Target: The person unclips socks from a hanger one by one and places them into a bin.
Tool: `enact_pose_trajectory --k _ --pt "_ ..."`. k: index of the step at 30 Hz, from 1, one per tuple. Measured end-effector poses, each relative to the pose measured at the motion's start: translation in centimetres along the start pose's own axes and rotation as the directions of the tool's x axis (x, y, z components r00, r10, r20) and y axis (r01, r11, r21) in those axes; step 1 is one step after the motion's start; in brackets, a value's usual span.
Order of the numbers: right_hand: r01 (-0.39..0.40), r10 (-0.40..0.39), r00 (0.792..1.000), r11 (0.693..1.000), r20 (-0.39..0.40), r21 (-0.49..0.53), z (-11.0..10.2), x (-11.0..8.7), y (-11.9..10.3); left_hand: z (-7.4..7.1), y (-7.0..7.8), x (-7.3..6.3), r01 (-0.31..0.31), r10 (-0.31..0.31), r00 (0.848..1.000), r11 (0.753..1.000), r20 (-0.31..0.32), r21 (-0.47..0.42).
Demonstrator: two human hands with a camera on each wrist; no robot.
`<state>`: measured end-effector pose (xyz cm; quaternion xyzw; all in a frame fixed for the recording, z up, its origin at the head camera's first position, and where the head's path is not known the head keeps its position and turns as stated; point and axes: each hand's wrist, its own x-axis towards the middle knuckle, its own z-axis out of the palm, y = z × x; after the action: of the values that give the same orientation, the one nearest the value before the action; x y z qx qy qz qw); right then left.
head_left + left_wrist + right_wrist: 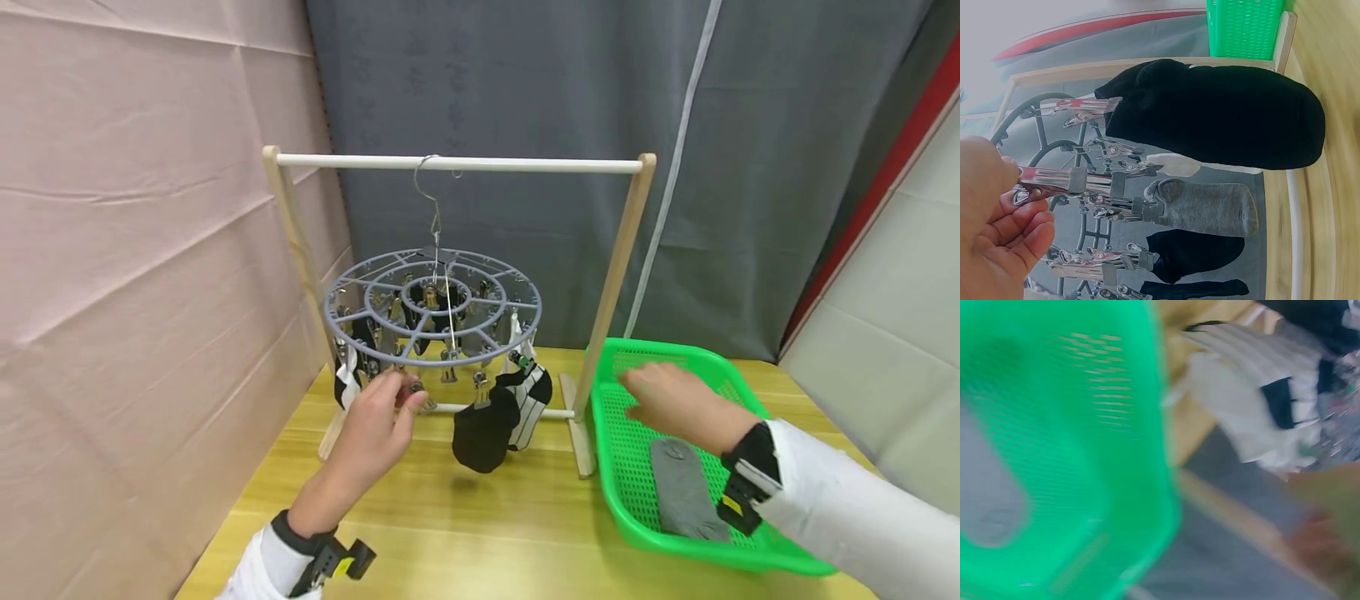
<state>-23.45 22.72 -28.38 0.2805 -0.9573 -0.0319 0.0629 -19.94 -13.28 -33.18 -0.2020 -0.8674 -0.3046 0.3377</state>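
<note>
My left hand [377,425] pinches a metal clothespin clip [1072,181] hanging from the front rim of a round grey drying hanger [432,362]. Nothing is between that clip's jaws in the left wrist view. Just right of it hangs a black sock [483,433], with a white-and-black striped sock [531,400] behind. More clips hold a grey sock [1204,207] and a dark sock [1200,253] further in. Over the green basket [617,492] hovers my right hand [678,400], loosely bent and holding nothing. A grey sock [684,492] lies in the basket, below the hand.
The hanger hooks onto a white rod [525,164] between wooden side posts [626,225]. The stand and basket rest on a wooden table [450,542]. A pink cloth wall [150,250] rises at left and a grey curtain [510,83] behind.
</note>
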Motion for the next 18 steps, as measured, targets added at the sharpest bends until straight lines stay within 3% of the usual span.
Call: enact_pose_trajectory --k 1,2,4,5,7,9,12,14,16,18 --pt "0.069 -0.075 0.984 0.997 -0.163 -0.044 -0.5 1.2 -0.7 0.0 0.0 0.0 -0.006 0.006 1.0 1.0 -0.008 0.003" --pt "0.129 -0.152 0.937 0.987 -0.315 -0.094 -0.8 2.5 -1.4 0.1 -0.1 0.0 -0.013 0.013 1.0 1.0 -0.019 0.009" --pt "0.224 -0.292 0.806 0.956 -0.515 -0.19 -0.9 4.8 -2.4 0.1 -0.1 -0.1 -0.026 0.027 0.999 0.999 -0.041 0.018" --pt "0.269 -0.355 0.74 0.935 -0.572 -0.233 -0.7 5.7 -2.7 0.1 -0.1 -0.1 -0.03 0.031 0.998 0.999 -0.048 0.022" --pt "0.32 -0.44 0.63 0.898 -0.64 -0.302 -0.2 7.1 -3.0 0.1 -0.1 -0.2 -0.037 0.039 0.998 0.999 -0.058 0.037" --pt "0.346 -0.484 0.553 0.874 -0.678 -0.341 0.5 7.8 -2.9 -0.1 -0.1 -0.4 -0.044 0.049 0.996 0.997 -0.078 0.057" --pt "0.364 -0.506 0.482 0.858 -0.715 -0.363 1.3 7.9 -2.8 -0.4 0.1 -0.6 -0.076 0.091 0.982 0.992 -0.165 0.098" --pt "0.372 -0.508 0.463 0.855 -0.726 -0.361 1.4 7.8 -2.9 -0.8 0.4 -0.5 -0.12 0.147 0.959 0.985 -0.242 0.123" --pt "0.376 -0.511 0.452 0.852 -0.731 -0.364 1.3 7.8 -3.2 -1.1 0.8 -0.1 -0.196 0.239 0.921 0.967 -0.308 0.164" --pt "0.371 -0.513 0.446 0.852 -0.733 -0.37 1.2 7.8 -3.7 -1.2 1.5 0.5 -0.27 0.326 0.888 0.941 -0.324 0.205"
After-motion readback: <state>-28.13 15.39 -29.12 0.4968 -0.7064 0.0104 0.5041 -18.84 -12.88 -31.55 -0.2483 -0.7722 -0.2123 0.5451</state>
